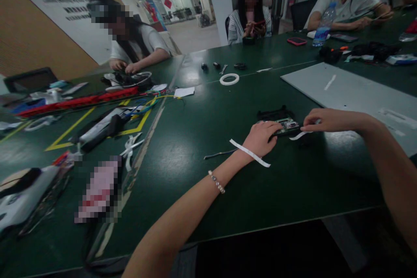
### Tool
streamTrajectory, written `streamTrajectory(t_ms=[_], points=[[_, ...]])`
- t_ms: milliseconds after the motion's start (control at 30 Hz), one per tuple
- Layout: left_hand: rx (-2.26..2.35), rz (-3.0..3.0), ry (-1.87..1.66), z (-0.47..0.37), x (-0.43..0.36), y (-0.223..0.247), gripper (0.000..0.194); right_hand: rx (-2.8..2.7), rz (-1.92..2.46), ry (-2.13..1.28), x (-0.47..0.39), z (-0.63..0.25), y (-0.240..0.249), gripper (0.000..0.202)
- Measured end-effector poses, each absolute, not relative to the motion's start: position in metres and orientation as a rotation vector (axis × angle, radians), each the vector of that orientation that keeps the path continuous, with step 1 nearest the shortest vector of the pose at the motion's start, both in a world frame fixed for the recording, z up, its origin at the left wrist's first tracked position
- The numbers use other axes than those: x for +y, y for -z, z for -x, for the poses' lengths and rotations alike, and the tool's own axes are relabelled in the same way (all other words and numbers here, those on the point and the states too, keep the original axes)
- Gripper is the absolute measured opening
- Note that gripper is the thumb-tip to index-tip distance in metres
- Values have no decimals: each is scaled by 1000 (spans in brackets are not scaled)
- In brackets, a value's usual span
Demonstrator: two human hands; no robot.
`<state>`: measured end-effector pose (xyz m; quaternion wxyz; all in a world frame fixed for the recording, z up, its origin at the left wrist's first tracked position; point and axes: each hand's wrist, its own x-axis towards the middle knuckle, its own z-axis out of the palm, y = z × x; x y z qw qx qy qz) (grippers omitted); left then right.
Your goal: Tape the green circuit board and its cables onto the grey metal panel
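Note:
A green circuit board in a black case (pixel 289 125) lies on the dark green table in front of me. My left hand (pixel 262 137) holds its left side, the fingers lying over the near edge and top. Across my left wrist sticks a strip of white tape (pixel 250 153). At the right end of the case, the closed fingers of my right hand (pixel 321 120) pinch a second, short strip of white tape (pixel 297 136). Just behind the board sits a black plastic part (pixel 272 113). A thin dark cable (pixel 220 153) sticks out to the left of my left wrist.
A roll of white tape (pixel 229 79) lies farther back, near a small wrench (pixel 223 69). To the right is a large grey panel (pixel 358 91). Tools, wires and a red strip (pixel 84 100) crowd the left side. Several people sit around the table, near a water bottle (pixel 324 26).

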<state>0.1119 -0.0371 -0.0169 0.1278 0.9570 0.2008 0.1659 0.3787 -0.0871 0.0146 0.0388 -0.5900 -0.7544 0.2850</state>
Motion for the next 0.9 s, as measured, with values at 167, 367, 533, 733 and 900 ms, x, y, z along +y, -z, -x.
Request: streamTrajectory(t_ms=[167, 367, 533, 733, 900], points=[[574, -2791, -474, -111, -37, 17, 36, -2279, 1844, -1021, -93, -375, -24, 51], [569, -2799, -468, -110, -38, 15, 36, -2239, 1789, -1234, -99, -376, -27, 47], [587, -2808, -412, -110, -40, 11, 36, -2310, 1855, -1091, -98, -385, -16, 48], [592, -2825, -416, -109, -41, 12, 36, -2246, 1815, -1159, -101, -383, -31, 44], [584, -2855, -451, -111, -40, 17, 37, -2099, 1677, -1119, -106, -360, -51, 41]])
